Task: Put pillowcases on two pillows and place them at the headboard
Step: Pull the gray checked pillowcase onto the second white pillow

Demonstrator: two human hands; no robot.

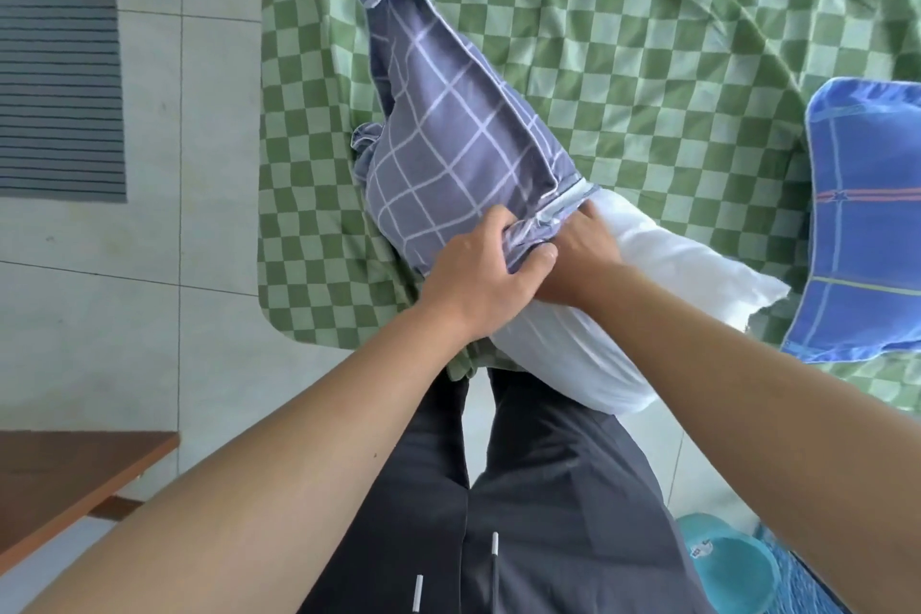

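Note:
A white pillow (648,284) lies across the bed's near edge, its far half inside a grey-blue pillowcase (448,135) with a white grid. My left hand (478,274) grips the bunched open hem of the pillowcase. My right hand (583,254) lies on the pillow right at that hem, its fingertips hidden under the fabric. A second pillow (867,224) in a bright blue case with coloured stripes rests on the bed at the right.
The bed wears a green checked sheet (648,15). Tiled floor (199,239) with a striped grey mat (55,65) lies to the left. A brown wooden tabletop (65,479) sits lower left. A teal basin (732,568) stands by my legs at lower right.

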